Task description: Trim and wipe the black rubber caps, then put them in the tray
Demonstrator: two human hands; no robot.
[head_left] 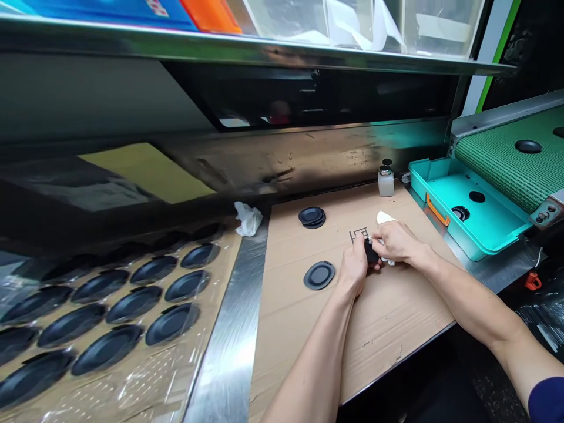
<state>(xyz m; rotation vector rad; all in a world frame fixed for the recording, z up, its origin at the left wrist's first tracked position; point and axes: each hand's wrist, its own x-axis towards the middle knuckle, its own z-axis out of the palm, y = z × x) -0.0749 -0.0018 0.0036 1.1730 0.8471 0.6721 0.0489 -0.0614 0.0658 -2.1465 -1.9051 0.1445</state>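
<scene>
My left hand [354, 262] grips a black round disc [371, 252] above the cardboard sheet [299, 329]. Pressed against that disc, my right hand [396, 239] is closed round a white cloth [385, 218], whose ends stick out above and below the fingers. Part of the disc is hidden by both hands. To the left of my hands lies a single flat black disc [319, 275] with a small tab. Farther back, a short stack of black discs [312, 217] rests on the cardboard.
A small bottle [386, 181] stands at the cardboard's back edge. At right, a teal tray [480, 249] holds black pieces beneath a green conveyor belt [497, 150] carrying discs. Rows of black discs [173, 324] lie at left. A crumpled tissue [248, 219] sits nearby. A metal shelf [264, 56] overhangs.
</scene>
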